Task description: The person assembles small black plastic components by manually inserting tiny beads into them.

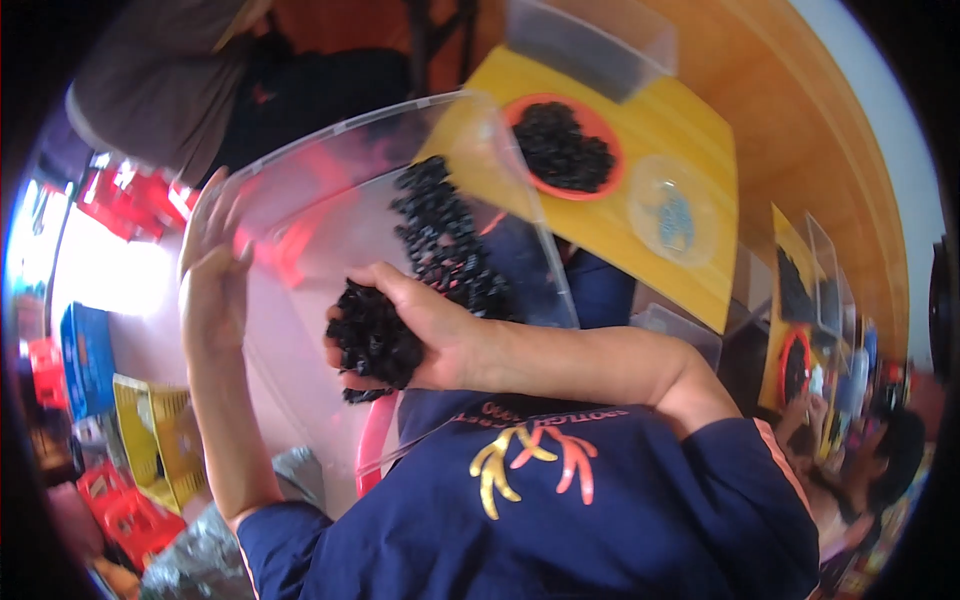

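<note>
The right hand (435, 325) is closed around a clump of black pieces (375, 340), some poking out past the fingers, above the near side of a large clear bin (330, 230). The left hand (215, 270) is at the bin's left rim, fingers stretched out; whether it grips the plastic I cannot tell. Inside the bin, more black pieces, the loose heap (440, 225), lie in a band toward the right, with the floor to the left of them bare.

Beyond the bin's right wall is a yellow table (690, 120). On it an orange bowl (617, 155) holds a mound of black pieces, and just beside that a round clear dish (648, 215) holds a few small blue pieces (675, 220). A clear box (590, 45) stands at the table's far end; its contents are too blurred to tell.

Well off to the left are a yellow crate (140, 430) and a blue crate (88, 360).
</note>
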Demonstrator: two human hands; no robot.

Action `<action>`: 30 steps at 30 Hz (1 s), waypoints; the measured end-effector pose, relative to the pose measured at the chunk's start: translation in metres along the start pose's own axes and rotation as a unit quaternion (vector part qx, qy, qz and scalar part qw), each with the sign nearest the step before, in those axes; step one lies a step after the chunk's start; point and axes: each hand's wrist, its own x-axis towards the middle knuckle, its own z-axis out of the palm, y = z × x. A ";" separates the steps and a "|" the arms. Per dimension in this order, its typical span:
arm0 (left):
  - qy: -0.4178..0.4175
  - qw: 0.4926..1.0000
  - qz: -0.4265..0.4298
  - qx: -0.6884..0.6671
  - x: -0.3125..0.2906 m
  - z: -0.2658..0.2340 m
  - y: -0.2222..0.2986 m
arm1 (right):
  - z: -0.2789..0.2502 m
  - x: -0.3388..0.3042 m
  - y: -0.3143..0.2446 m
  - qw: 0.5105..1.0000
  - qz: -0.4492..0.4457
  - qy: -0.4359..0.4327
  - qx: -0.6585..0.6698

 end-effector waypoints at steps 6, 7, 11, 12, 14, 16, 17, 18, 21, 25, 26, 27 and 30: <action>0.063 0.996 -0.029 -0.053 -0.001 0.039 0.011 | 0.013 -0.071 -0.087 0.976 -0.204 -0.048 0.055; 0.078 0.995 -0.032 -0.061 -0.001 0.043 0.010 | 0.010 -0.085 -0.105 0.966 -0.233 -0.076 0.083; 0.094 0.991 -0.034 -0.089 -0.002 0.046 0.011 | -0.014 -0.127 -0.183 0.933 -0.339 -0.046 0.109; 0.092 0.991 -0.033 -0.088 -0.002 0.046 0.012 | -0.026 -0.135 -0.200 0.931 -0.344 -0.050 0.111; 0.073 0.992 -0.037 -0.098 0.005 0.049 0.009 | -0.055 -0.153 -0.234 0.918 -0.387 -0.025 0.078; 0.073 0.992 -0.038 -0.099 0.004 0.051 0.011 | -0.076 -0.154 -0.261 0.890 -0.448 0.079 0.033; 0.072 0.991 -0.040 -0.102 0.004 0.052 0.012 | -0.086 -0.153 -0.275 0.878 -0.466 0.111 0.014; 0.072 0.991 -0.040 -0.102 0.006 0.049 0.009 | -0.098 -0.153 -0.288 0.865 -0.482 0.143 -0.005; 0.026 0.999 -0.024 -0.022 0.009 0.034 0.002 | -0.110 -0.153 -0.303 0.823 -0.516 0.220 -0.093; 0.015 1.000 -0.016 -0.011 0.014 0.031 0.000 | -0.127 -0.146 -0.320 0.697 -0.562 0.344 -0.283; 0.018 1.000 -0.017 -0.007 0.016 0.032 0.000 | -0.132 -0.144 -0.323 0.696 -0.564 0.344 -0.282; 0.018 1.000 -0.018 -0.006 0.017 0.031 -0.001 | -0.136 -0.141 -0.324 0.634 -0.556 0.363 -0.396; 0.020 1.000 -0.016 -0.010 0.019 0.030 -0.004 | -0.140 -0.141 -0.322 0.499 -0.498 0.425 -0.568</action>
